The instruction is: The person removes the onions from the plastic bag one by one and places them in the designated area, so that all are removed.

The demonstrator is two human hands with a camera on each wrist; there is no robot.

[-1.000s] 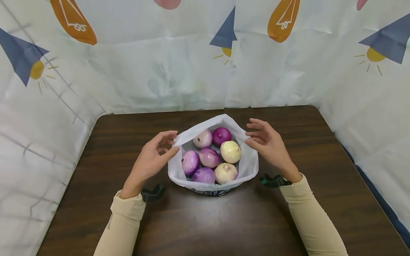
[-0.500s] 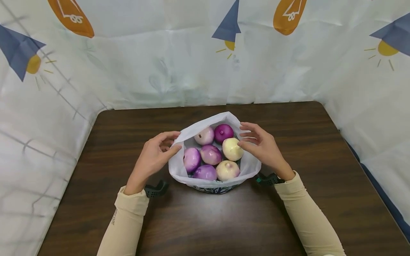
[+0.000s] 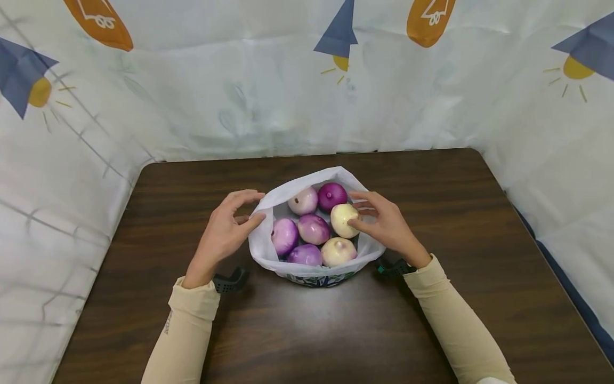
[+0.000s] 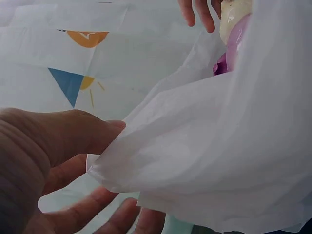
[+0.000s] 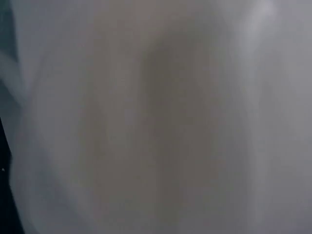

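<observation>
In the head view, a white bag (image 3: 263, 248) stands open-mouthed on the table, with several purple and pale onions inside. My left hand (image 3: 224, 230) is at its left rim; in the left wrist view the thumb (image 4: 100, 130) lies over the bag's corner and the fingers are behind it, pinching the edge. My right hand (image 3: 387, 223) reaches over the right rim, its thumb at the side of a pale yellow onion (image 3: 342, 217) and its fingers spread beyond. Another pale onion (image 3: 338, 252) and a purple onion (image 3: 314, 229) sit nearby. Blurred white bag material fills most of the right wrist view.
The dark wooden table (image 3: 307, 336) carries the bag near its middle. Behind it and along both sides hangs a white printed cloth (image 3: 216, 96). Dark wrist devices (image 3: 231, 280) are worn at both wrists.
My right hand has moved left and inward, from beside the bag's right rim to the pale yellow onion. The left hand stays at the left rim. The onions keep their places in the bag.
</observation>
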